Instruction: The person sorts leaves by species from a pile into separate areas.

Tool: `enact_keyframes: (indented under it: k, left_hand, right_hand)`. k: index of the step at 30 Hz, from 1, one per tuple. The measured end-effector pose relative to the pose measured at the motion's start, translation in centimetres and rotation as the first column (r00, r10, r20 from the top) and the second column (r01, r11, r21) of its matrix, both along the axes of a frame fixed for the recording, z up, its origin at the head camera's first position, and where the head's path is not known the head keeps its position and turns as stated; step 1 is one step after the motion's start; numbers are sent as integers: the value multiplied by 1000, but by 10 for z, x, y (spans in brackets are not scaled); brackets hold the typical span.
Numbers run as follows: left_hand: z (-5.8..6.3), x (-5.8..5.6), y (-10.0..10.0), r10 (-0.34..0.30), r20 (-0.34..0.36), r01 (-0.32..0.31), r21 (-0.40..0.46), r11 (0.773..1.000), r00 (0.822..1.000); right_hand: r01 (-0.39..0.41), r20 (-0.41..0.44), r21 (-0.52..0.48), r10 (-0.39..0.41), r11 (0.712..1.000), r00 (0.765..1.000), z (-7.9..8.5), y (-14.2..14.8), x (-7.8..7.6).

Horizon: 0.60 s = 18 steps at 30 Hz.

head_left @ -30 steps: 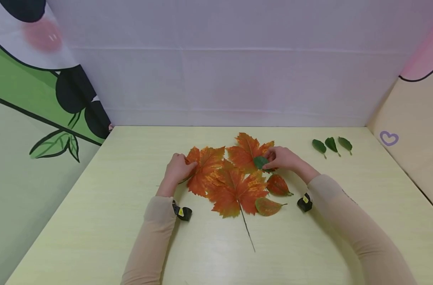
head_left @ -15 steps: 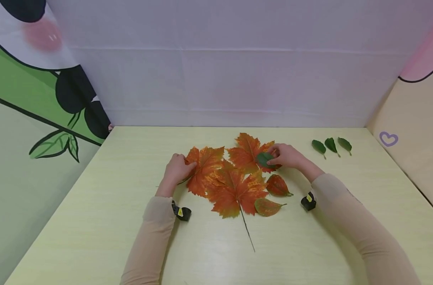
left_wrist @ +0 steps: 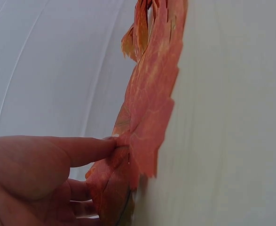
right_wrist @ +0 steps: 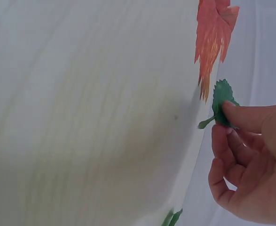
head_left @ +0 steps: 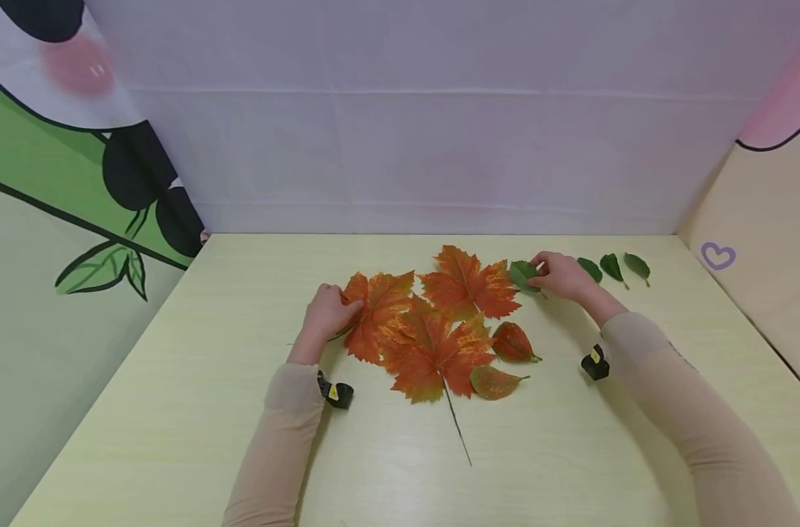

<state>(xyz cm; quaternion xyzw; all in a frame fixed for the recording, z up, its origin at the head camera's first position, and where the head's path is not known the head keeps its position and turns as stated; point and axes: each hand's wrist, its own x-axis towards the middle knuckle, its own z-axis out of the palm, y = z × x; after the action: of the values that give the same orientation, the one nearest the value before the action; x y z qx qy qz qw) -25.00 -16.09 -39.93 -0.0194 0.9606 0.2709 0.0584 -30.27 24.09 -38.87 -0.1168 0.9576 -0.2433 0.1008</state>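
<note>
In the head view my left hand (head_left: pixel 329 315) pinches the edge of the left orange maple leaf (head_left: pixel 383 307). Its thumb lies against the red leaf surface in the left wrist view. My right hand (head_left: pixel 563 277) holds a small green leaf (head_left: pixel 522 274) between thumb and fingers, beside the back maple leaf (head_left: pixel 462 282). The right wrist view shows this green leaf's short stem pointing away from the palm, above the table. A front maple leaf (head_left: pixel 435 355) with a long thin stem overlaps the left one. The left hand's fingertips are partly hidden behind its leaf.
Right of the maple leaves lie a red-orange oval leaf (head_left: pixel 514 342) and an orange-green oval leaf (head_left: pixel 495 383). Several green leaves, such as the middle one (head_left: pixel 612 267), lie at the back right of the table (head_left: pixel 176 410). A fabric backdrop (head_left: pixel 400 146) rises behind it.
My right hand has moved right and back with the green leaf, off the back maple leaf and toward the green leaves. The left hand and its maple leaf stay in place.
</note>
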Motion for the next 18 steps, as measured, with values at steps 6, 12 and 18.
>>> enact_keyframes:
  k: [6,12,18]
  left_hand:
    - [1,1,0,0,-6,0,0,1000,1000]
    - [0,0,0,-7,-7,7,3,1000,1000]
    - [0,0,1,-1,-8,1,-3,1000,1000]
  right_hand:
    - [37,-8,14,-37,999,999,4,16,-3]
    - [159,-23,-33,-159,987,987,4,33,-4]
    - [259,-34,-85,-262,962,964,3,41,-3]
